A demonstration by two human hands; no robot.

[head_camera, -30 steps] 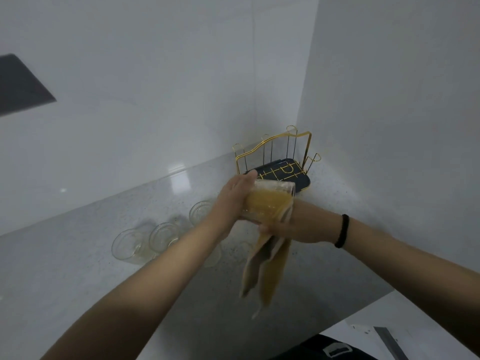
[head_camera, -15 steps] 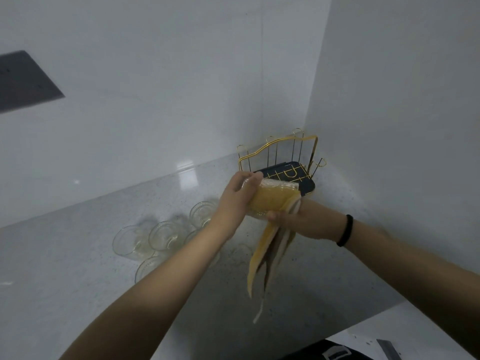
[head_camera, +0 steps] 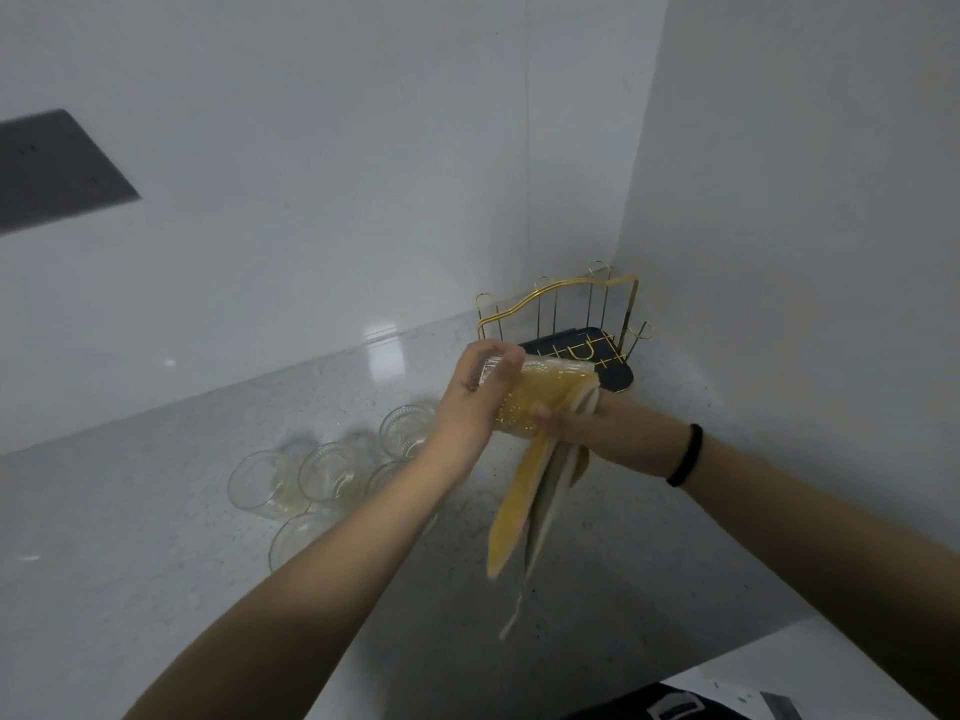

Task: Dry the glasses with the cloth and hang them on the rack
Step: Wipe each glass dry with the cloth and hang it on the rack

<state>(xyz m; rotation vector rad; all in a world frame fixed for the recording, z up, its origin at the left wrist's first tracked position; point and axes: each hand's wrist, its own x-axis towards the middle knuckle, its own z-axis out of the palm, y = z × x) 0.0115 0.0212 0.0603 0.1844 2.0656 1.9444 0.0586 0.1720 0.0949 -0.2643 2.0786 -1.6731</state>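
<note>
Yellow cloth [head_camera: 540, 402] hiding glass [head_camera: 485, 367] interior

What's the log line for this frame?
stage: drying | left hand: grips glass | right hand: holds cloth | rack: no glasses

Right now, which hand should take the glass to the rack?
Left, probably. The left hand already grips the glass by its base end, while the right hand is busy holding the cloth stuffed into it. The rack sits just behind, no glasses on it yet.
</note>
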